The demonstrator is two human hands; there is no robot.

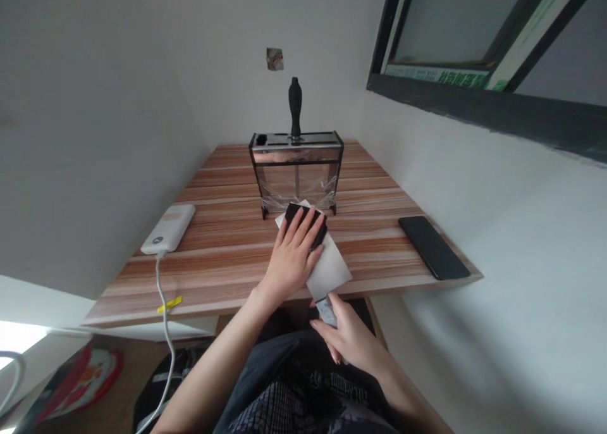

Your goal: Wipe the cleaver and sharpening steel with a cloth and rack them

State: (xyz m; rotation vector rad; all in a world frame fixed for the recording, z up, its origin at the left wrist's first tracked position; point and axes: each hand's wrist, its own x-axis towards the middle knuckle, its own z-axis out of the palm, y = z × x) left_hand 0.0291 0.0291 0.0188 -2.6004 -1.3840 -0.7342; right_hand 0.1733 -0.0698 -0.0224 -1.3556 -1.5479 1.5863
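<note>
My left hand [294,254] lies over a black block [319,234], perhaps a sponge, its fingers stretched across the top and the thumb along the near side. The block rests on the broad, pale blade [331,264] of what looks like a cleaver. My right hand [348,333] is closed around the grey handle [326,312] just off the table's front edge. White corners show beyond the block; whether they belong to the blade or to paper beneath I cannot tell. Right behind stands a clear-sided holder [296,155] with a black-handled tool [294,105] upright in it.
On the wood-patterned table [227,225], a white power bank [171,228] lies left with its cable [165,320] hanging off the front edge beside a yellow strip [169,304]. A black phone [434,247] lies near the right edge. Walls flank the table; a dark window frame [427,92] juts upper right.
</note>
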